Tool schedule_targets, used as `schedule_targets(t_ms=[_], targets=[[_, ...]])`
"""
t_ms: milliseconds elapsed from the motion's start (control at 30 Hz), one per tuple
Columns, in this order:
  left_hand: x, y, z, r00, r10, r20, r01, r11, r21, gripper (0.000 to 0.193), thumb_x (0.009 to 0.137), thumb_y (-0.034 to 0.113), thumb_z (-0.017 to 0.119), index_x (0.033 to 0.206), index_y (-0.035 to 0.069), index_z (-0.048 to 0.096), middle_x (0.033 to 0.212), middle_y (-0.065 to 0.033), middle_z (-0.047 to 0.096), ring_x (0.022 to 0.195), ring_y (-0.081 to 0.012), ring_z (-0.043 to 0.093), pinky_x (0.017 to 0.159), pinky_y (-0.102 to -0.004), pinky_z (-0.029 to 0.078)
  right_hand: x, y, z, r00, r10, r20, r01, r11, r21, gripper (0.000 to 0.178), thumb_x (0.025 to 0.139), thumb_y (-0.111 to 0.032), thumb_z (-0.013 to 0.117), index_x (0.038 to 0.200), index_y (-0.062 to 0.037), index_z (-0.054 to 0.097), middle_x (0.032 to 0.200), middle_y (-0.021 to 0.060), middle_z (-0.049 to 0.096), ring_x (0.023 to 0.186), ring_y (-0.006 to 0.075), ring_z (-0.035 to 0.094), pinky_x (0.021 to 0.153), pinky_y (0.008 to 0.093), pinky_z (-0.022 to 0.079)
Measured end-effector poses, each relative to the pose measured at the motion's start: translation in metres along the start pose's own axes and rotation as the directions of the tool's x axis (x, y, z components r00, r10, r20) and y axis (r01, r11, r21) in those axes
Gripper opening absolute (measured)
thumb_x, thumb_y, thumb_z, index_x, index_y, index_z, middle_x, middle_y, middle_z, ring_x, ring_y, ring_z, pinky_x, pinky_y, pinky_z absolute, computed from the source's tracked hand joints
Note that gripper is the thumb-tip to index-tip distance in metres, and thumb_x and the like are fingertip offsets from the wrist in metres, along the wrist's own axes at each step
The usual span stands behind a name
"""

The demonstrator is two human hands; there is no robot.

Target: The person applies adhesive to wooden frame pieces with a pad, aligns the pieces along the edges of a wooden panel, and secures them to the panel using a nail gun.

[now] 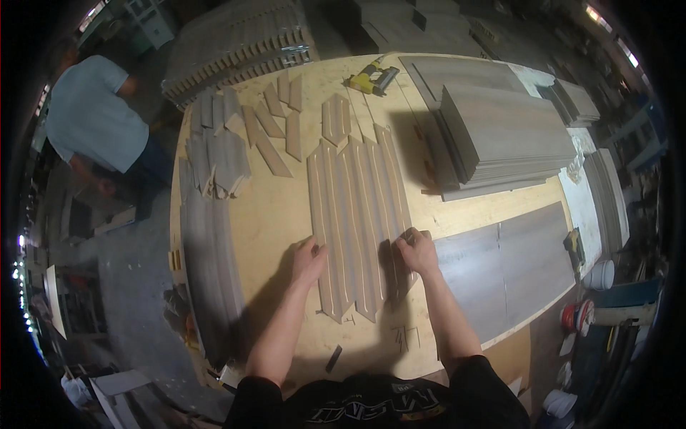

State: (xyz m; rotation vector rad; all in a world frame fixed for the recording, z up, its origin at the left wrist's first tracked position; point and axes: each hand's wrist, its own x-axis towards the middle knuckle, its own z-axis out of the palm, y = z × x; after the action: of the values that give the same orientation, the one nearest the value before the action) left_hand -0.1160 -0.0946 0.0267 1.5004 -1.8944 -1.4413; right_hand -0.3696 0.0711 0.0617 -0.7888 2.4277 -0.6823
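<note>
Several long grey-brown wooden strips [350, 229] with pointed ends lie side by side in front of me, with thin pale lines running lengthwise along them. My left hand [309, 262] is closed at the outer edge of the leftmost strip, fingers curled against it. On the opposite side, my right hand [418, 250] pinches the rightmost strip near its lower part. Just beyond the strips' far ends sits a small group of short pointed wooden pieces [334, 118].
Loose short pieces [270, 136] and stacked strips [214, 250] lie left on the pale table [264, 214]. A yellow-black power tool [373, 77] lies at the far edge. Board stacks [500, 136] and flat panels [507, 264] are at right. A person [100, 114] stands at far left.
</note>
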Motion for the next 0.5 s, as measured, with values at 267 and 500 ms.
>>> schedule_targets(t_ms=[267, 500], targets=[[0.056, 0.027, 0.006, 0.999, 0.035, 0.003, -0.035, 0.988, 0.150, 0.046, 0.088, 0.040, 0.063, 0.111, 0.001, 0.067, 0.104, -0.0185, 0.067, 0.100, -0.0319, 0.065, 0.087, -0.0426, 0.051, 0.062, -0.020, -0.006, 1.000, 0.003, -0.001, -0.003, 0.995, -0.096, 0.046, 0.089, -0.043, 0.066, 0.119, -0.0088, 0.066, 0.125, 0.0248, 0.060, 0.111, 0.0460, 0.063, 0.094, 0.0522, 0.053], [0.101, 0.045, 0.006, 0.998, 0.060, 0.026, -0.065, 0.947, 0.316, 0.050, 0.090, 0.048, 0.057, 0.115, 0.006, 0.068, 0.110, -0.0165, 0.070, 0.103, -0.0332, 0.068, 0.088, -0.0437, 0.052, 0.108, -0.034, -0.013, 0.998, -0.042, -0.045, 0.040, 0.998, -0.058, 0.052, 0.090, -0.043, 0.065, 0.128, -0.0082, 0.064, 0.122, 0.0283, 0.063, 0.116, 0.0445, 0.062, 0.099, 0.0513, 0.050]])
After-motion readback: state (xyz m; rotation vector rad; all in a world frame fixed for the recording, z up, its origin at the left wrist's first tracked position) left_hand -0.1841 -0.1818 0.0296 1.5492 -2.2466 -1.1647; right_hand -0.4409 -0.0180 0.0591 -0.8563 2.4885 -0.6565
